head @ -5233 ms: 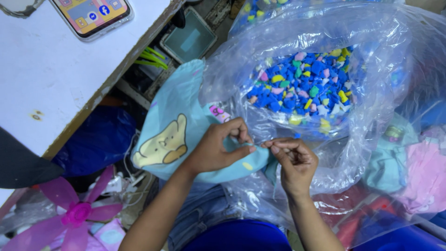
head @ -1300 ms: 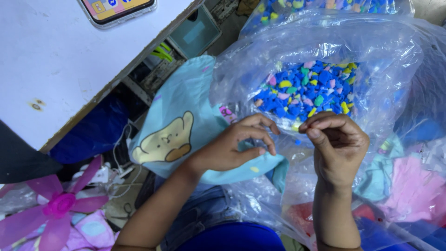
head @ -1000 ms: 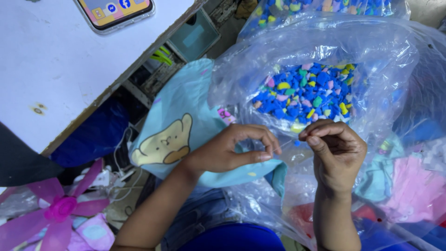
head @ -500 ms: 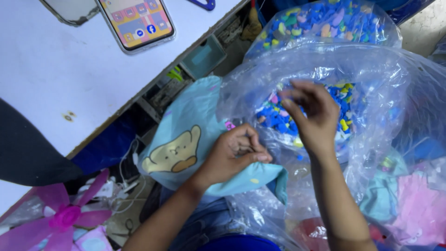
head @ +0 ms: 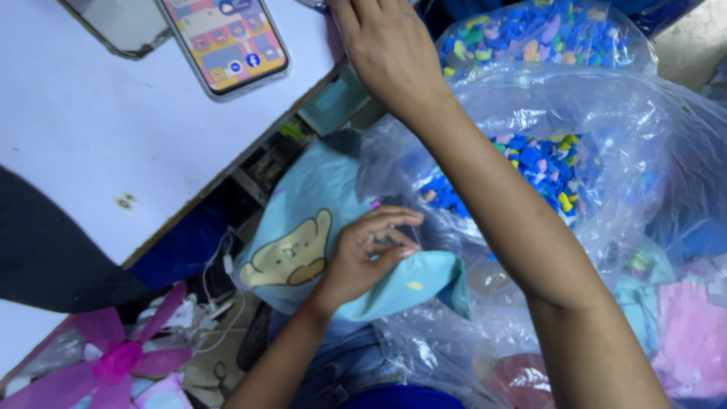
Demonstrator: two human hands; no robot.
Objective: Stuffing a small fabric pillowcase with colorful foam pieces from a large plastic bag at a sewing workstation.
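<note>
My left hand (head: 371,254) rests low in the middle, its fingers pinched on a light blue cloth (head: 318,227) printed with a tan bear. My right hand (head: 382,49) is stretched up over the edge of the white table (head: 91,144); its fingertips run off the top of the view, so I cannot tell what they touch. Under my right forearm lies a large clear plastic bag (head: 606,113) holding several small pieces, mostly blue with some yellow, green and pink (head: 545,163).
A phone with a lit screen (head: 227,42) and a dark phone (head: 121,26) lie on the table. A second bag of coloured pieces (head: 545,30) sits at the top. A pink flower-shaped item (head: 121,356) lies bottom left, black cloth (head: 53,257) at left, pink cloth (head: 693,341) at right.
My right hand has left the spot beside my left hand, passed over the bag of pieces and reached up to the table edge. My left hand stays pinched on the cloth.
</note>
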